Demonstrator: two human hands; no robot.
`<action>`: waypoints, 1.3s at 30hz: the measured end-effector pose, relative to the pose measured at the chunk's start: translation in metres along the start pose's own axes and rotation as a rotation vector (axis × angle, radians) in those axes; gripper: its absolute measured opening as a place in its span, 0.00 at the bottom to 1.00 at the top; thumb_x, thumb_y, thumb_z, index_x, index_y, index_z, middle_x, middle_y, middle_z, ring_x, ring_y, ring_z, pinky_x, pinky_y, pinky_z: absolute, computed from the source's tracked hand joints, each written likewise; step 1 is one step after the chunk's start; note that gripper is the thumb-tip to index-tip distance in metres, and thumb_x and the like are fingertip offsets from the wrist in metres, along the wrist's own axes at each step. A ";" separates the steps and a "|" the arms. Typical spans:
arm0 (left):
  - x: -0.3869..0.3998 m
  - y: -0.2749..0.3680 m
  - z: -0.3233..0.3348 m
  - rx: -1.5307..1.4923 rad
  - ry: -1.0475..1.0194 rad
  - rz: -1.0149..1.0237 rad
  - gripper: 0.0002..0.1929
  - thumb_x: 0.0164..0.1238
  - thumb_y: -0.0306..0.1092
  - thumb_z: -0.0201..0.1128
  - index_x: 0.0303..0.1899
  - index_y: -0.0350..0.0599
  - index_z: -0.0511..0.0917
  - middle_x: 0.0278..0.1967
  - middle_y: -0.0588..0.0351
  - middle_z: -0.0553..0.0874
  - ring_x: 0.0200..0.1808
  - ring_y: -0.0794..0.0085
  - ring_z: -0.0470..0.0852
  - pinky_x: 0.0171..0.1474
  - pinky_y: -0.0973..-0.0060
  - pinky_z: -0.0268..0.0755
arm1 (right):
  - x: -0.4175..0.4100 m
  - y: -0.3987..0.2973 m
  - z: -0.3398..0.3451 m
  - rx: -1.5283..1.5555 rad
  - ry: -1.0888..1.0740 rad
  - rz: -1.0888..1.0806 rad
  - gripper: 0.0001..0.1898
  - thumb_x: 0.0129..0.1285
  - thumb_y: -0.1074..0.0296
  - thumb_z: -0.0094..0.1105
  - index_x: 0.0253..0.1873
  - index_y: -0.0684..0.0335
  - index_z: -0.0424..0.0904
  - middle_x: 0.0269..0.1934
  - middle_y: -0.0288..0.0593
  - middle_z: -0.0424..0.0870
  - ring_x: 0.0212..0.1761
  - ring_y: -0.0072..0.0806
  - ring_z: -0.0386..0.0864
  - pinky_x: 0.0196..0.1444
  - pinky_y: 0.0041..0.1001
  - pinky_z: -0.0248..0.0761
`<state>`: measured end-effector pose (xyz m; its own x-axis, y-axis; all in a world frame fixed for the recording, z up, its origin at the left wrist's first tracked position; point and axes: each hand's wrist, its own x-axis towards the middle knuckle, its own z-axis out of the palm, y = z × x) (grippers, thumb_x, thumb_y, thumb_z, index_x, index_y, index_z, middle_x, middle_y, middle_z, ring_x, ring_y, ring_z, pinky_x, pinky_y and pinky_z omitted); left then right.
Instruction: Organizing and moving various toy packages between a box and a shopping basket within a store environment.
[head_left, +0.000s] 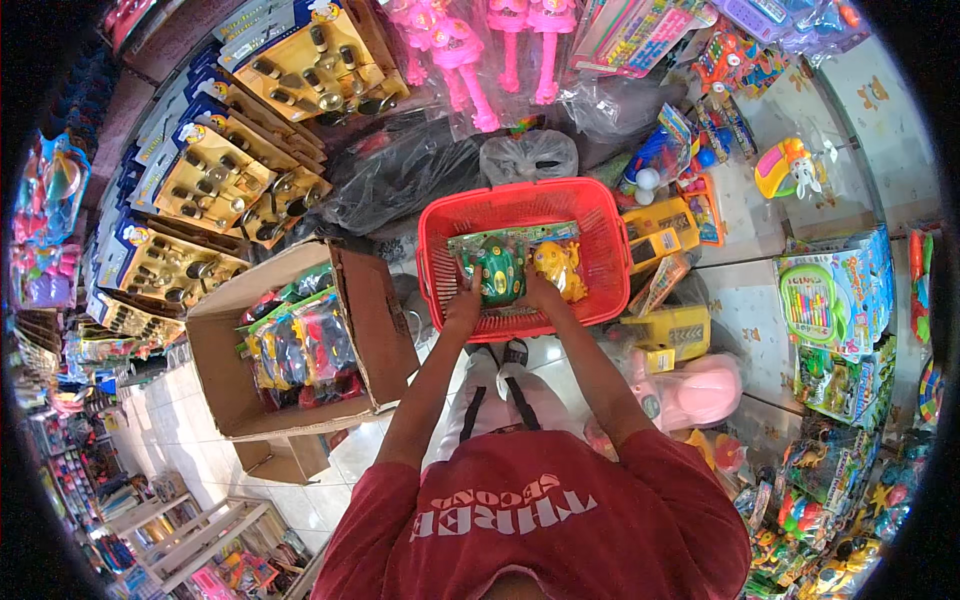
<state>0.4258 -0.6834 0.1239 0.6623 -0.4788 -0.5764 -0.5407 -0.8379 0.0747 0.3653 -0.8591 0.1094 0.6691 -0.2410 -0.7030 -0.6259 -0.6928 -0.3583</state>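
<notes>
A red plastic shopping basket (525, 193) is in front of me. Inside it lies a green toy animal (495, 271) with yellow-ringed spots, packed in clear plastic with a printed header. My left hand (463, 307) grips the pack's left side, one finger laid along it. At the pack's right side is my right hand (543, 292), closed on that edge with its fingertips partly hidden. A yellow toy animal (561, 268), also bagged, lies just right of my right hand.
On the left stands an open cardboard box (375, 330) holding bagged toys (304, 345). Kitchen playset cards (217, 176) hang beyond it. Pink dolls (454, 52) hang above. Yellow toy trucks (667, 330) and a pink wrapped toy (697, 394) sit at right, below hanging toy packs (832, 292).
</notes>
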 end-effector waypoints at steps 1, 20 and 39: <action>-0.002 0.002 -0.005 0.000 0.001 0.005 0.42 0.60 0.26 0.51 0.71 0.56 0.34 0.61 0.32 0.64 0.39 0.48 0.84 0.36 0.58 0.78 | -0.001 0.000 -0.002 -0.012 -0.005 0.010 0.61 0.37 0.55 0.75 0.71 0.65 0.36 0.61 0.66 0.63 0.60 0.51 0.68 0.60 0.40 0.64; -0.009 -0.010 0.000 -0.508 0.132 0.051 0.51 0.48 0.42 0.71 0.69 0.52 0.42 0.66 0.30 0.47 0.58 0.36 0.68 0.56 0.54 0.69 | -0.007 0.002 -0.023 0.284 -0.166 -0.153 0.41 0.51 0.61 0.67 0.67 0.69 0.54 0.59 0.61 0.69 0.55 0.46 0.74 0.55 0.32 0.69; -0.162 -0.006 0.047 -1.167 0.231 0.287 0.11 0.63 0.35 0.57 0.44 0.40 0.75 0.29 0.49 0.82 0.33 0.63 0.82 0.38 0.69 0.74 | -0.174 0.032 -0.035 0.869 -0.391 -0.339 0.16 0.66 0.55 0.52 0.49 0.59 0.75 0.40 0.37 0.80 0.42 0.24 0.78 0.42 0.26 0.72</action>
<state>0.2974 -0.5888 0.1788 0.7360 -0.6208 -0.2700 0.0290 -0.3697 0.9287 0.2429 -0.8628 0.2423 0.7852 0.2248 -0.5771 -0.6063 0.0888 -0.7903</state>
